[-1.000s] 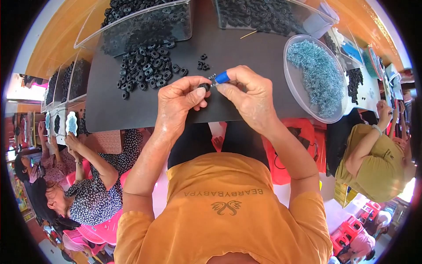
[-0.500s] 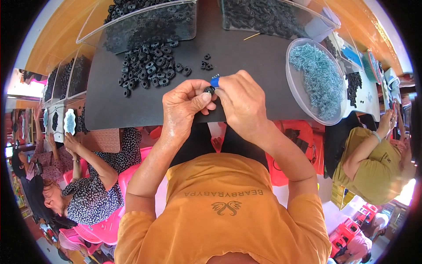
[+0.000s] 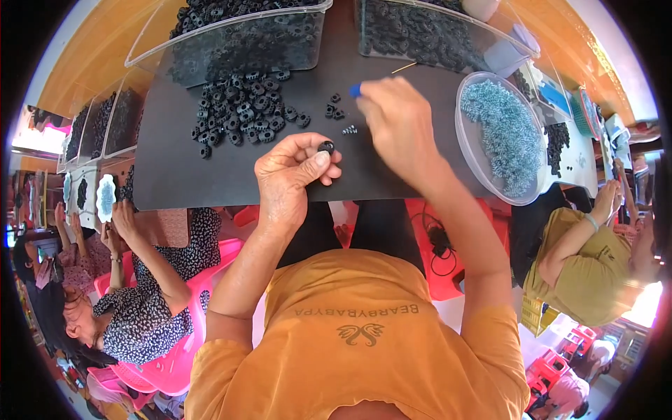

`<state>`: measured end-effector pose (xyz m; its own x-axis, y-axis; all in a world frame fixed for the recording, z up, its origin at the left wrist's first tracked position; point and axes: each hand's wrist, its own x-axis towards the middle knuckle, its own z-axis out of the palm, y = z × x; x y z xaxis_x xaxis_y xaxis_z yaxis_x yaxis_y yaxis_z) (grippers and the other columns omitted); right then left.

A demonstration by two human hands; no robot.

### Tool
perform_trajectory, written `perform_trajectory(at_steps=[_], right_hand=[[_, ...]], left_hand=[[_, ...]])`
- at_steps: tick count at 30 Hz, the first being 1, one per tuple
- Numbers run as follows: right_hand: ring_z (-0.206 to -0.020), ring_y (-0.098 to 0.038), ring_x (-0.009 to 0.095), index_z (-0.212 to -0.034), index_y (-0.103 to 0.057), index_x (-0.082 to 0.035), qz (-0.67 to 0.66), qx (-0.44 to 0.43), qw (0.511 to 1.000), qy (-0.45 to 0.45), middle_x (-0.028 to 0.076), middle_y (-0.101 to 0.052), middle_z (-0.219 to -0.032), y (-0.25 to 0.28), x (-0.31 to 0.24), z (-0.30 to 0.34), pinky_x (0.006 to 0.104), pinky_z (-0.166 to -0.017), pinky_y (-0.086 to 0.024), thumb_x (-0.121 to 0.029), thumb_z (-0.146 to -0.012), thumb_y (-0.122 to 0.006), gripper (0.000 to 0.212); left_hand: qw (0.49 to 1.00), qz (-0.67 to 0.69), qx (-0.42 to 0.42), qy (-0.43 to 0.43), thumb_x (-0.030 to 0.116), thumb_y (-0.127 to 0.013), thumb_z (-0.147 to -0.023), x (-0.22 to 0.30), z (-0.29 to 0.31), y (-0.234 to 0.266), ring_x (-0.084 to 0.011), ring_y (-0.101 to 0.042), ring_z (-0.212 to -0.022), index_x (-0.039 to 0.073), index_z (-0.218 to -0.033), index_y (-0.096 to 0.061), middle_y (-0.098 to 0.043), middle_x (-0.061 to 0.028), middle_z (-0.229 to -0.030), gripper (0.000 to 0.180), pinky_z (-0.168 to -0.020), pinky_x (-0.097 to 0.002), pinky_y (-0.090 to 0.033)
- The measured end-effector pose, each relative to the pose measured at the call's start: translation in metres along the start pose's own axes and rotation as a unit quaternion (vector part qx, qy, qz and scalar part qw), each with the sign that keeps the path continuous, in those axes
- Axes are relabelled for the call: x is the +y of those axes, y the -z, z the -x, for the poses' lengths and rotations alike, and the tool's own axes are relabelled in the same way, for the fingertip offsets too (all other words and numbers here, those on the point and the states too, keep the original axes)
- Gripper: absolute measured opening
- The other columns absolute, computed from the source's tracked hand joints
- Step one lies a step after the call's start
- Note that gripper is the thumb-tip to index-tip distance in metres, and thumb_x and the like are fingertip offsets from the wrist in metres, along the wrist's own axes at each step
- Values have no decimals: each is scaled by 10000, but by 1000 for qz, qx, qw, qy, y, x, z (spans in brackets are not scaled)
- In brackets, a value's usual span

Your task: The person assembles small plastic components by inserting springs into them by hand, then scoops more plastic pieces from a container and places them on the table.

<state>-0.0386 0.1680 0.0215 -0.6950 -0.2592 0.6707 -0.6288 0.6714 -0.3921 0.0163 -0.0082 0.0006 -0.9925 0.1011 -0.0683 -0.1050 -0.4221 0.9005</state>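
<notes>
Between the thumb and fingers of my left hand (image 3: pixel 283 171) is a small round black plastic part (image 3: pixel 326 147), held above the table's near edge. My right hand (image 3: pixel 400 119) is apart from it, over the table to the right, with a blue cover (image 3: pixel 355 90) on a fingertip. Its fingers are bent and blurred, so whether they hold anything is hidden. A few tiny silvery springs (image 3: pixel 350 130) lie between the hands. Just beyond them sit several loose black parts (image 3: pixel 334 110). A larger pile of black plastic parts (image 3: pixel 241 108) spreads to the left.
Clear bins of black parts (image 3: pixel 259 49) (image 3: pixel 420 38) stand along the far side. At right is a round clear tray (image 3: pixel 467 150) heaped with bluish springs (image 3: pixel 500 133). A thin stick (image 3: pixel 404 68) lies near the far right bin. Co-workers (image 3: pixel 147 308) (image 3: pixel 581 266) sit at both sides.
My right hand has left the black part and moved away, forward and to the right. The left hand keeps the part, and the springs on the table are now uncovered.
</notes>
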Motion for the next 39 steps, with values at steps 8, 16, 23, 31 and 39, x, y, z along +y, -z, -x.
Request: perform_trajectory(at_steps=[8, 16, 23, 31, 39], right_hand=[[-840, -518, 340, -796, -644, -44, 60, -124, 990, 1, 172, -571, -821, -38, 25, -16, 435, -709, -455, 3, -702, -606, 112], [-815, -525, 356, -807, -599, -7, 50, -134, 990, -1, 178, -574, -806, -35, 26, -22, 438, -717, -456, 1, -705, -596, 102], [-701, -587, 215, -834, -572, 14, -176, -112, 961, -183, 109, -604, -736, 4, 7, -13, 341, -657, -468, -47, -759, -640, 119], [-816, -605, 86, -953, -621, 24, -482, -129, 821, -277, 31, -629, -876, 25, -32, 7, 240, -759, -495, 40, -838, -614, 116], [-754, -628, 104, -946, -612, 33, -468, -158, 816, -300, 45, -628, -843, 26, -37, 14, 242, -705, -509, 40, -844, -615, 103]], left_hand=[[999, 27, -25, -23, 23, -648, -838, -5, -1, 10, -163, -624, -665, -37, -981, -616, -659, -143, -855, 159, -619, -260, -504], [999, 8, -33, -29, 12, -633, -847, -8, -2, 10, -153, -617, -664, -39, -993, -620, -658, -136, -854, 156, -625, -256, -503], [999, 3, -27, -19, 11, -631, -848, -5, -2, 7, -146, -616, -656, -33, -993, -625, -663, -136, -849, 152, -618, -246, -501], [1000, -7, -10, 8, 20, -655, -834, -2, 1, 1, -119, -610, -639, -28, -1002, -641, -669, -106, -806, 175, -586, -222, -488], [999, -27, -8, 24, 48, -657, -842, 3, 9, -4, -119, -596, -601, -31, -998, -633, -672, -110, -790, 176, -546, -217, -476]])
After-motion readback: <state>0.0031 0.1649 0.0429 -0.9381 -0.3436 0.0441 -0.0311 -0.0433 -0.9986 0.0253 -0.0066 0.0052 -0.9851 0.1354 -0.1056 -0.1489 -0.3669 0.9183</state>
